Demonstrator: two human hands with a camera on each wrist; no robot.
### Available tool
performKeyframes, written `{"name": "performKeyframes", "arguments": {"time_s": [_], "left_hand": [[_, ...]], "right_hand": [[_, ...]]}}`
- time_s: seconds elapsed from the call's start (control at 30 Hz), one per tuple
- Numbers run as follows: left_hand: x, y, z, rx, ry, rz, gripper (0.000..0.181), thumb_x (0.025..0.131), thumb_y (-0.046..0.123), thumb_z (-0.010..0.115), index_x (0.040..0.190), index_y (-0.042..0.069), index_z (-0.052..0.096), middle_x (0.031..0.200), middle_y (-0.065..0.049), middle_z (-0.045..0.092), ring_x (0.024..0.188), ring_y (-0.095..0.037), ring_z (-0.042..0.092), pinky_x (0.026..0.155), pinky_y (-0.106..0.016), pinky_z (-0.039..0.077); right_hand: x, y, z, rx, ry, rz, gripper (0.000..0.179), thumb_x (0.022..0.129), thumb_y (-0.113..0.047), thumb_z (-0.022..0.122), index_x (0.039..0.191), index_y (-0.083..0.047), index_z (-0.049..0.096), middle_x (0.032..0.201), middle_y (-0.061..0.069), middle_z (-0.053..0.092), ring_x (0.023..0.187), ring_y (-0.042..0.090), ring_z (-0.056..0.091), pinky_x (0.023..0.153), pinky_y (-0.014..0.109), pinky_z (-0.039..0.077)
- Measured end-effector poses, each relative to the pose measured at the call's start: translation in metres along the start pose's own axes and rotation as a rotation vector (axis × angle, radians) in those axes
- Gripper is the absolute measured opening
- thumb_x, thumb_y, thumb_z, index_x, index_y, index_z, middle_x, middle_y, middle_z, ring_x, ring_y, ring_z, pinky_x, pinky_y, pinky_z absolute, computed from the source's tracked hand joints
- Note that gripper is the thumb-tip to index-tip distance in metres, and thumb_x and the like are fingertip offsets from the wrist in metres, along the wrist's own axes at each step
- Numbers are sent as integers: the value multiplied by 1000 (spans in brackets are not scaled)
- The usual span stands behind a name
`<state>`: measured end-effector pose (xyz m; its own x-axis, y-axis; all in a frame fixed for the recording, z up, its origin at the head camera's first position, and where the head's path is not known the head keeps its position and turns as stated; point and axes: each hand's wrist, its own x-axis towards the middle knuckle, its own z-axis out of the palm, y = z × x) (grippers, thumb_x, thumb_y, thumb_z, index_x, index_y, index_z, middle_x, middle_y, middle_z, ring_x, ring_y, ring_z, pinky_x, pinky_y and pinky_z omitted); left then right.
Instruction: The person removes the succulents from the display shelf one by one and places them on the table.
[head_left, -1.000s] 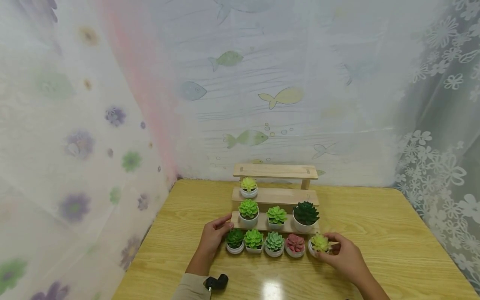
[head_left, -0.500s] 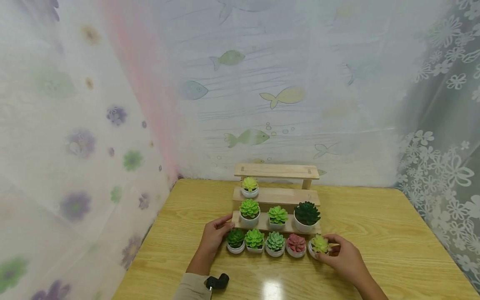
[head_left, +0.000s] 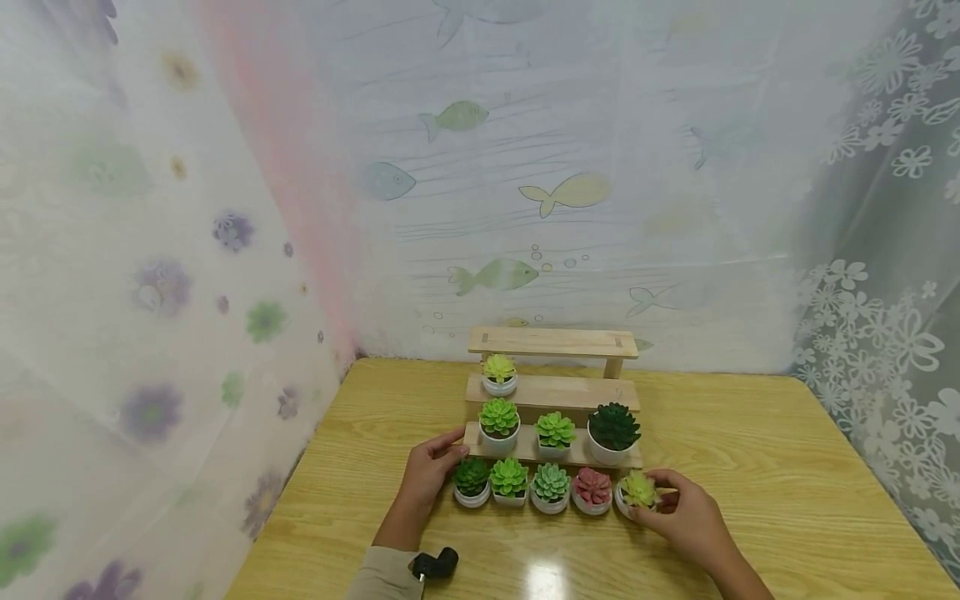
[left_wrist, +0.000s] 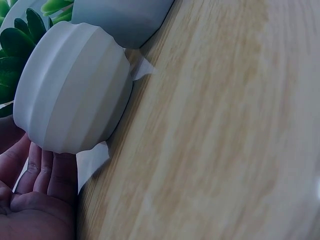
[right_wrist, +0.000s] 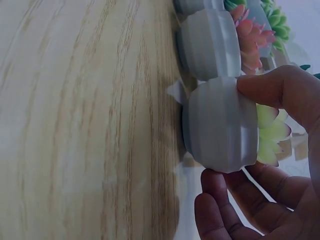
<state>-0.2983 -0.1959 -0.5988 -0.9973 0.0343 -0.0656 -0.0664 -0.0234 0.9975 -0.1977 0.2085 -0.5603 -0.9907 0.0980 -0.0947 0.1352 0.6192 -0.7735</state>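
In the head view my right hand (head_left: pixel 686 512) holds a small white pot with a yellow succulent (head_left: pixel 639 490) at the right end of the front row. Its thumb presses the pot's rim in the right wrist view, with fingers around the far side of the white pot (right_wrist: pixel 220 127). My left hand (head_left: pixel 427 475) rests at the left end of the wooden tiered stand (head_left: pixel 555 392), beside a dark green potted succulent (head_left: pixel 471 479). In the left wrist view its fingers (left_wrist: pixel 62 175) lie fairly straight beside that ribbed white pot (left_wrist: pixel 75 90); the fingertips are partly hidden.
Between the end pots stand a bright green succulent (head_left: pixel 509 479), a pale green one (head_left: pixel 551 485) and a red one (head_left: pixel 592 490). More potted succulents, including a dark one (head_left: pixel 612 429), sit on the stand. A wood-grain table (head_left: pixel 750 450) lies beneath, with printed curtains (head_left: pixel 675 275) behind.
The yellow succulent's pot has shifted very slightly left in my right hand, toward the red one. My left hand has stayed at the stand's left end.
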Motion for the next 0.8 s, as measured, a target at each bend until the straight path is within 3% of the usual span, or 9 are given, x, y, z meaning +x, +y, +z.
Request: {"name": "performKeyframes", "arguments": {"time_s": [0.57,0.8], "left_hand": [[1,-1,0,1,-3,0,44,94,17,78,134,3,69,103,-6,78,92,-8,72,78,-23,58],[1,-1,-1,7,-1,2,45,94,18,78,135,3,69,103,-5,77,92,-8,71,78,-23,58]], "right_hand": [[-1,-1,1,-10,-6,-6,71,76,-37,93,133,-5,64,130,17,66,98,20,68,76,37,58],[-3,-4,1,5,-5,-5,74,75,-38,93,135,-6,63,131,18,65,99,22,68,79,40,59]]}}
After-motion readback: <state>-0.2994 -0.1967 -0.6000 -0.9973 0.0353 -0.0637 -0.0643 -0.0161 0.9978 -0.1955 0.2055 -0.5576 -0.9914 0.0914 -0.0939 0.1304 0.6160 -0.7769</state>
